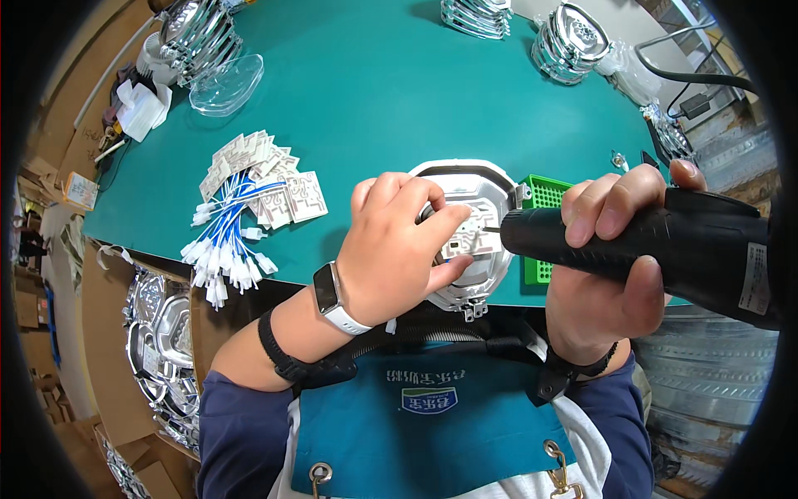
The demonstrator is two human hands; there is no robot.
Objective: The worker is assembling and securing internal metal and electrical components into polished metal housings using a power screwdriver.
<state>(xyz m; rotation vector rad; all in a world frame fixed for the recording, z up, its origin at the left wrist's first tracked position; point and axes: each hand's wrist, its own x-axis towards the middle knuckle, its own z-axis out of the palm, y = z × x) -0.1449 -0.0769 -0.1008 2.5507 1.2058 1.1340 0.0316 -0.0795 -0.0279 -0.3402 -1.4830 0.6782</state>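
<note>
A silver octagonal metal housing (490, 281) lies at the table's near edge, with a flat white circuit board (489, 243) inside it. My left hand (391, 241) is closed over the housing's left side. Its thumb and index finger press on the board, and the other fingers curl at the rim, where their tips are partly hidden. My right hand (611, 291) grips a black electric screwdriver (715, 249), held almost level from the right. The thin bit points left and meets the board between my left fingertips; I cannot make out a screw under it.
Behind the screwdriver sits a green plastic basket (544, 195). White boards with blue wires (241, 195) are heaped to the left. Stacks of silver housings (569, 41) and a clear cover (226, 85) stand farther back. A carton of silver parts (162, 341) is at lower left.
</note>
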